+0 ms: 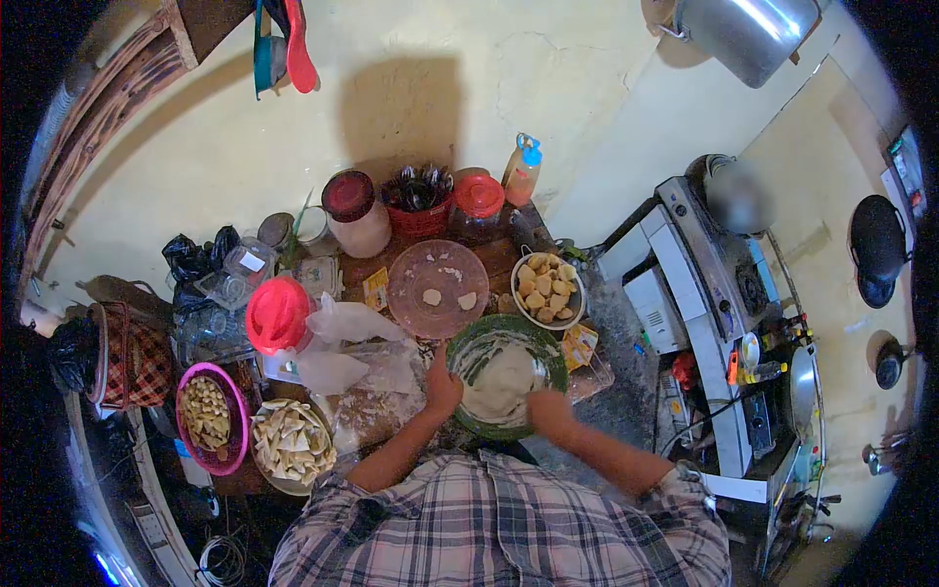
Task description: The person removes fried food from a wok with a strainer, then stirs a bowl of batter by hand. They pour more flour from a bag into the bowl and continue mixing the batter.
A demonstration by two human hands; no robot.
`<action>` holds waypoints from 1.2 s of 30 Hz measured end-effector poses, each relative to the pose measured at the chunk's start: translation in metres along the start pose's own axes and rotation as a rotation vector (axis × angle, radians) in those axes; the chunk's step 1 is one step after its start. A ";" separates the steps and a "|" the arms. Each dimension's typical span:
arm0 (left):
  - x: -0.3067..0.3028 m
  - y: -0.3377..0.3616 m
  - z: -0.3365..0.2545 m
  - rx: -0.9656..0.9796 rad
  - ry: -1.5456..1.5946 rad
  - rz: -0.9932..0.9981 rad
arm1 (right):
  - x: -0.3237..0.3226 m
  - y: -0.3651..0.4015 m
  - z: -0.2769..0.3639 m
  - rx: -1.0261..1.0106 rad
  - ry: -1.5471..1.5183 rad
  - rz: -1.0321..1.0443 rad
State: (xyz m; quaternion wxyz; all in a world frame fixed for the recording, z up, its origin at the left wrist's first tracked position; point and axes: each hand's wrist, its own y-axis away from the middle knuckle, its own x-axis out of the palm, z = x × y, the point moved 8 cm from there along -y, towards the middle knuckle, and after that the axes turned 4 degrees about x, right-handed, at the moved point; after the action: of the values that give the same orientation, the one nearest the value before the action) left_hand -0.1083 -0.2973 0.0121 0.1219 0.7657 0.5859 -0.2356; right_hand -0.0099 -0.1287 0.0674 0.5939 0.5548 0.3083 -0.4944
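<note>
A green bowl point(560, 364) stands at the table's front edge with pale, wet dough or batter point(504, 382) inside, smeared up its wall. My left hand point(443, 386) grips the bowl's left rim, thumb upward. Over the right side of the bowl is my right hand point(551, 413), blurred by motion; its fingers and anything in them cannot be made out. Just behind the bowl lies a pinkish translucent round tray point(416, 274) with two small white dough pieces point(431, 296) on it. Right of that tray, a white bowl point(518, 292) holds several light brown lumps point(548, 284).
Left of my left hand lie a floury plastic bag point(357, 342) and a red-lidded container point(277, 315). A pink basket point(183, 430) and a bowl of pale cut pieces point(291, 440) stand front left. Jars and a cutlery basket point(419, 217) line the wall; a stove point(719, 259) is at right.
</note>
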 end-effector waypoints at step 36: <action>-0.002 0.006 0.006 0.049 0.008 -0.162 | 0.048 -0.018 0.026 -0.034 0.016 0.009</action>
State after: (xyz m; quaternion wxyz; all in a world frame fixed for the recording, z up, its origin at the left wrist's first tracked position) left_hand -0.1043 -0.3029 0.0076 0.0816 0.7193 0.6406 -0.2559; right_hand -0.0160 -0.1632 0.0223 0.6030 0.5497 0.3190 -0.4821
